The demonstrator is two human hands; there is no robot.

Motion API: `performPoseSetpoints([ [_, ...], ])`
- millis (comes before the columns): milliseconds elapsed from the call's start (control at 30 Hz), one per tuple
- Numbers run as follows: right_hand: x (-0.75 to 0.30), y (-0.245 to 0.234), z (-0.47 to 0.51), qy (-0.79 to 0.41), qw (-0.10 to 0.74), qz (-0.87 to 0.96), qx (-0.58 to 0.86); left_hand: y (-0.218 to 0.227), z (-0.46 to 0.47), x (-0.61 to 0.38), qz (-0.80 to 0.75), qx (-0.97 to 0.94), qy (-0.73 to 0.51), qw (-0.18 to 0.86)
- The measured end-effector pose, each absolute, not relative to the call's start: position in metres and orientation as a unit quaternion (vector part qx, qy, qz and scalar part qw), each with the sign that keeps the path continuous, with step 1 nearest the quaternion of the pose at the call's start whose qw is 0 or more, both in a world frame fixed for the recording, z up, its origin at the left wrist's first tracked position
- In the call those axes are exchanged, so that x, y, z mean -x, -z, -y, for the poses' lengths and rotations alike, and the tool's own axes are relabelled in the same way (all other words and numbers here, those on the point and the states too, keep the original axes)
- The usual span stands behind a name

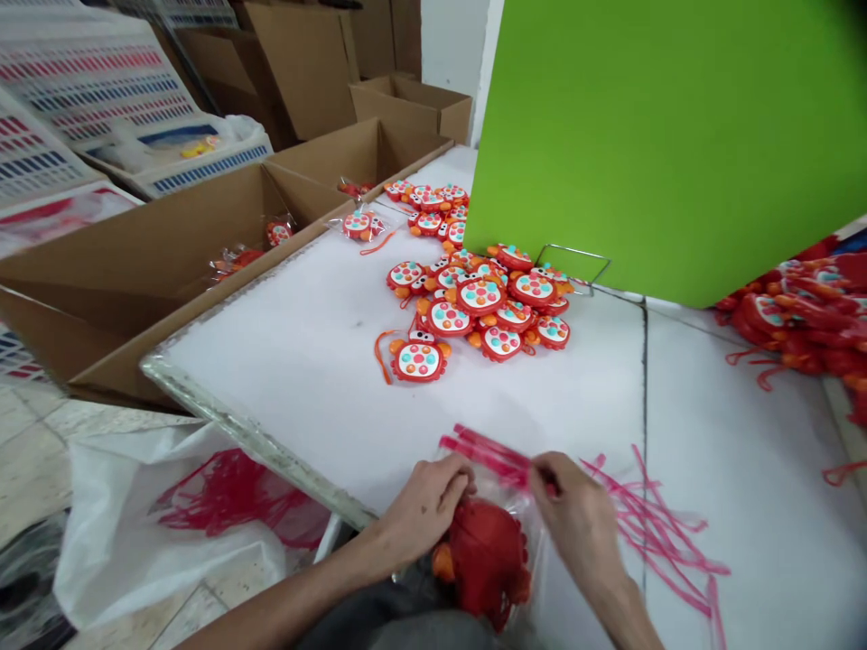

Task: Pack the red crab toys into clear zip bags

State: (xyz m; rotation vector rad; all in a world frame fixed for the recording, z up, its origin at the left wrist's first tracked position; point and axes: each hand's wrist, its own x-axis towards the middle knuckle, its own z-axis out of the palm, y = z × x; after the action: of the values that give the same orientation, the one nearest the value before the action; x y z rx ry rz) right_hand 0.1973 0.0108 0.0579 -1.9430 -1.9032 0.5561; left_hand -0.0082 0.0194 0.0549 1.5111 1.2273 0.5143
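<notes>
Both my hands work at the near edge of a white table (pixel 318 361). My left hand (pixel 426 501) grips a clear plastic bag (pixel 498 487) with a pink strip along its mouth; a red crab toy (pixel 486 558) sits inside it, back side up. My right hand (pixel 575 510) pinches the bag's pink top edge, fingers closed. A pile of red crab toys (pixel 484 302) with coloured buttons lies further out on the table, one loose crab toy (pixel 418 358) nearest to me.
Pink strips (pixel 654 528) lie scattered right of my right hand. A green board (pixel 664 135) stands behind the pile. More red toys (pixel 806 316) heap at the right. Cardboard boxes (pixel 155 244) with bagged toys stand left. A white bag (pixel 169 515) of red strips lies on the floor.
</notes>
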Motion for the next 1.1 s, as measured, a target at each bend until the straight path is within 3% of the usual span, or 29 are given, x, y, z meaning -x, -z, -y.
performPoseSetpoints([
  [167,-0.323,-0.044,0.023,-0.119,-0.010,0.529,0.840,-0.046,-0.025,0.016,-0.499,-0.530,-0.257,0.636],
  [267,-0.350,-0.050,0.042,-0.051,-0.055,0.536,0.841,-0.046,-0.027,0.017,-0.491,-0.496,-0.260,0.668],
  [333,-0.340,-0.060,0.046,-0.010,-0.017,0.556,0.831,-0.049,-0.028,0.016,-0.487,-0.477,-0.255,0.685],
  [400,-0.314,-0.068,0.041,-0.045,0.059,0.583,0.809,-0.052,-0.028,0.016,-0.486,-0.461,-0.253,0.698],
  [467,-0.282,-0.070,0.029,-0.171,0.135,0.602,0.768,-0.054,-0.029,0.016,-0.488,-0.451,-0.258,0.701],
  [600,-0.230,-0.056,0.002,-0.436,0.202,0.566,0.670,-0.055,-0.028,0.018,-0.497,-0.455,-0.269,0.688],
  [733,-0.214,-0.040,-0.007,-0.525,0.274,0.526,0.610,-0.052,-0.025,0.023,-0.490,-0.454,-0.266,0.695],
  [867,-0.215,-0.042,0.001,-0.523,0.282,0.539,0.597,-0.050,-0.027,0.026,-0.496,-0.439,-0.264,0.701],
  [1100,-0.220,-0.050,0.006,-0.502,0.215,0.633,0.549,-0.044,-0.019,0.028,-0.527,-0.480,-0.276,0.644],
])
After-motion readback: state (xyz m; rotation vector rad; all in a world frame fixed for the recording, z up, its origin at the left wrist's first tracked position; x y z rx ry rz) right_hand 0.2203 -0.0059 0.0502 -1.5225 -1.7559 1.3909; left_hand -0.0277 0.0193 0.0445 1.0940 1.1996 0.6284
